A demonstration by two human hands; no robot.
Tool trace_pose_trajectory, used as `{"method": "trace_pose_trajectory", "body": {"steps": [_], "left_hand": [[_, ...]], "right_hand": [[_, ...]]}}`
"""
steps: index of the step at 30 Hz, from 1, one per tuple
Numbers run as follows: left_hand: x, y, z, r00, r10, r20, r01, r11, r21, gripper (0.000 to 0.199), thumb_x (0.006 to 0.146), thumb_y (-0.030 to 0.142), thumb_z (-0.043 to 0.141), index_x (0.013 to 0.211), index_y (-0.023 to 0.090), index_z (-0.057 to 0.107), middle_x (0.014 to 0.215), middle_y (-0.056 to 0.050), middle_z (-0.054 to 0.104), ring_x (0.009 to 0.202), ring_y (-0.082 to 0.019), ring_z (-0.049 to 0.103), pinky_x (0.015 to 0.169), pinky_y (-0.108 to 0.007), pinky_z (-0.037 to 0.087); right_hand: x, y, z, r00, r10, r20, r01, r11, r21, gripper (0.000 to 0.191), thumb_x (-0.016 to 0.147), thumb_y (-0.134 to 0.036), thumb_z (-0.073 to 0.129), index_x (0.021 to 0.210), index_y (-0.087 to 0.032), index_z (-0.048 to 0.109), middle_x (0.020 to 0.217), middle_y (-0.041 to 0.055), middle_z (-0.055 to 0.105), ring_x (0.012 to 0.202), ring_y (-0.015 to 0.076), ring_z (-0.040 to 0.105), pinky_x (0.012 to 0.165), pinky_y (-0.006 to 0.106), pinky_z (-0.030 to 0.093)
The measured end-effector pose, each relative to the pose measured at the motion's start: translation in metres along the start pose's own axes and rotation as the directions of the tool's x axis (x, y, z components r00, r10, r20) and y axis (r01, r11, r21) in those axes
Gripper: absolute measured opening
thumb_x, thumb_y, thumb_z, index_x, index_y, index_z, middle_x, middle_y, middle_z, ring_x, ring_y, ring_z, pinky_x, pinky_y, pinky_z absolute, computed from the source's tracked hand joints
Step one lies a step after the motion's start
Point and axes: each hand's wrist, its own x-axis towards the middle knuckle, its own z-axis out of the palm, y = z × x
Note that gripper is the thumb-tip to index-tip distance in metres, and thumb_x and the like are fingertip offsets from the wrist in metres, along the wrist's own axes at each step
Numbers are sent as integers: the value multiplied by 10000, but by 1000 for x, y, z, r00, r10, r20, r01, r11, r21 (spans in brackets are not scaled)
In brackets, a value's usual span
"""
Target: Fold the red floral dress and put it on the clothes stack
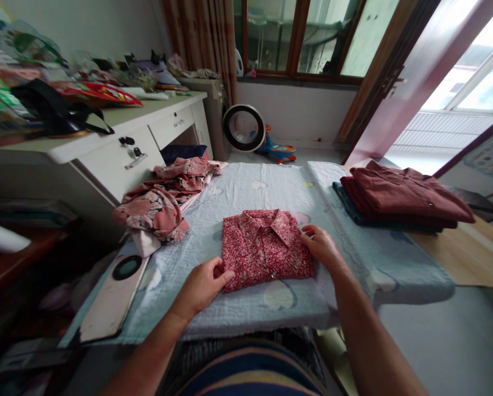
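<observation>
A red-and-white patterned shirt (266, 247) lies folded in a neat rectangle, collar away from me, on the pale blue cloth (254, 313). My left hand (203, 283) holds its lower left corner, thumb on top and fingers curled at the edge. At the right edge, near the collar, my right hand (322, 245) grips the fabric between thumb and fingers. Further left is a crumpled pink floral garment (159, 206). A stack of folded clothes sits to the right, topped by a dark red shirt (406, 190).
A flat white board with a dark round opening (110, 302) lies at the cloth's left edge. The white desk (126, 148) on the left carries clutter. Beyond the cloth stand a round fan-like ring (226, 129) and a blue-orange toy (277, 148). A door (419, 71) is at right.
</observation>
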Motion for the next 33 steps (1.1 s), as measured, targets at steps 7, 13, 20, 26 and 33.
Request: {"method": "trace_pose_trajectory", "body": {"steps": [7, 13, 20, 26, 33], "left_hand": [[8, 21, -21, 999, 46, 12, -47, 928, 370, 271, 882, 375, 520, 690, 206, 608, 706, -54, 656, 702, -221, 619, 647, -295, 355], [70, 34, -32, 960, 230, -162, -142, 892, 429, 231, 904, 230, 458, 1031, 179, 643, 1123, -93, 659, 1040, -214, 627, 919, -306, 449], [128, 35, -22, 991, 118, -67, -76, 891, 447, 215, 842, 211, 540, 973, 188, 709, 985, -66, 730, 958, -207, 662, 831, -271, 474], [133, 36, -28, 989, 136, -61, -94, 884, 457, 130, 798, 172, 556, 799, 184, 686, 833, -39, 691, 840, -190, 649, 747, -258, 460], [118, 18, -12, 908, 272, -320, -60, 838, 542, 189, 843, 135, 523, 970, 195, 649, 1024, -82, 623, 945, -226, 614, 824, -317, 489]], "right_hand": [[-2, -3, 4, 993, -112, -22, 110, 990, -87, 240, 822, -278, 533, 936, -184, 722, 893, 47, 696, 814, 172, 618, 782, 257, 438], [36, -23, 4, 960, -268, -75, 256, 956, -140, 269, 864, -216, 496, 959, -181, 746, 1022, 86, 727, 963, 194, 644, 879, 259, 436], [67, -28, 14, 952, -251, 178, 290, 924, -248, 239, 809, -150, 519, 884, -182, 744, 867, 52, 742, 813, 173, 641, 725, 231, 409], [69, -22, 17, 960, -260, 102, 278, 917, -287, 217, 760, -115, 508, 839, -171, 702, 846, 54, 679, 834, 171, 586, 738, 234, 390], [55, -14, 34, 971, -217, -106, 192, 961, -201, 172, 806, -162, 513, 892, -173, 661, 905, 76, 608, 848, 192, 573, 794, 273, 425]]}}
